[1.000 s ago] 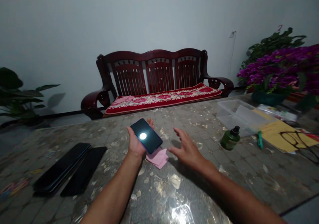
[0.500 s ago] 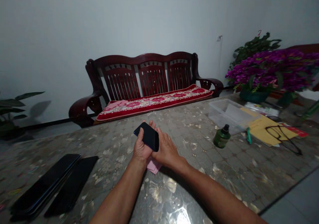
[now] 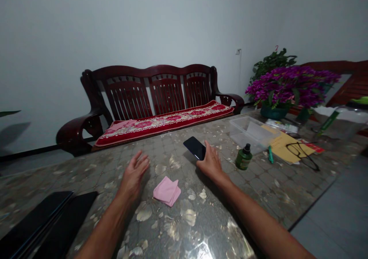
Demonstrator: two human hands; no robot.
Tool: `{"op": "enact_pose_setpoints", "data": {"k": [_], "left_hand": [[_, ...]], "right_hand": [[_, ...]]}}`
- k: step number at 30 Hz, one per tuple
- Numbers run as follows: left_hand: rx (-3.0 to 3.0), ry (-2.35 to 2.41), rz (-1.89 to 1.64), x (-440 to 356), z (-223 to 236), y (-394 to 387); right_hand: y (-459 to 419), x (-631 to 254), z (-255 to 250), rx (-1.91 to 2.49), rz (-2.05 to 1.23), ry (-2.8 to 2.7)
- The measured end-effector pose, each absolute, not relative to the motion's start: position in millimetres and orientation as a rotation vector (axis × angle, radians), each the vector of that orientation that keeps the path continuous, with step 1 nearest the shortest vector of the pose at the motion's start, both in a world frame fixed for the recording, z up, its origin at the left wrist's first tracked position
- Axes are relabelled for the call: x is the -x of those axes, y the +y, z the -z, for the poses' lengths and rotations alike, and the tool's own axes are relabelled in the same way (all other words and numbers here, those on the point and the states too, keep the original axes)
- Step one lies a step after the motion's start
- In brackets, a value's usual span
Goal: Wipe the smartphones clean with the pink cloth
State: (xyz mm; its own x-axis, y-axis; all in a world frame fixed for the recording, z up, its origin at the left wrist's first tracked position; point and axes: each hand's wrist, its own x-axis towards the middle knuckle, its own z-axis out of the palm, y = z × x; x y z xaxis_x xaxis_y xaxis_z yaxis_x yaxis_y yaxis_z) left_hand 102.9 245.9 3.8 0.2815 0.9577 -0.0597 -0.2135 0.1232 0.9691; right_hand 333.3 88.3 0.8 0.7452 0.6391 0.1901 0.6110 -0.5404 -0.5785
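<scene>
A dark smartphone [image 3: 194,147] with its black screen facing up is in my right hand [image 3: 211,160], gripped at its right end between thumb and fingers. It is low over the table, and I cannot tell whether it touches the surface. My left hand [image 3: 135,173] is apart from it on the left, fingers loosely spread with nothing in them. Between my two arms a folded pink cloth [image 3: 167,191] lies on the table. Right of my right hand stands a small green bottle [image 3: 243,157] with a black cap.
Black phones [image 3: 37,216] lie at the table's lower left. To the right are a clear plastic box [image 3: 248,134], a green pen [image 3: 270,154], yellow envelopes [image 3: 287,147], eyeglasses [image 3: 304,155] and purple flowers [image 3: 290,83] in a pot. A wooden bench [image 3: 166,86] stands beyond the patterned table [image 3: 115,170].
My left hand has let go of the phone and moved left. The right hand has carried the phone to the right. The pink cloth, mostly covered before, now shows. The view has turned somewhat right.
</scene>
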Motion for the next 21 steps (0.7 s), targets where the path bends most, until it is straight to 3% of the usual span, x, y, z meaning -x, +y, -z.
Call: {"op": "enact_pose_setpoints", "data": {"k": [8, 21], "left_hand": [[-2.081, 1.258, -0.953, -48.2, 36.3, 255.0], [-2.303, 1.234, -0.813, -40.3, 65.3, 248.0]], "right_hand": [[90.1, -381.1, 6.8, 2.569, -0.014, -0.752], [91.3, -398.1, 18.3, 2.671, 0.058, -0.662]]}}
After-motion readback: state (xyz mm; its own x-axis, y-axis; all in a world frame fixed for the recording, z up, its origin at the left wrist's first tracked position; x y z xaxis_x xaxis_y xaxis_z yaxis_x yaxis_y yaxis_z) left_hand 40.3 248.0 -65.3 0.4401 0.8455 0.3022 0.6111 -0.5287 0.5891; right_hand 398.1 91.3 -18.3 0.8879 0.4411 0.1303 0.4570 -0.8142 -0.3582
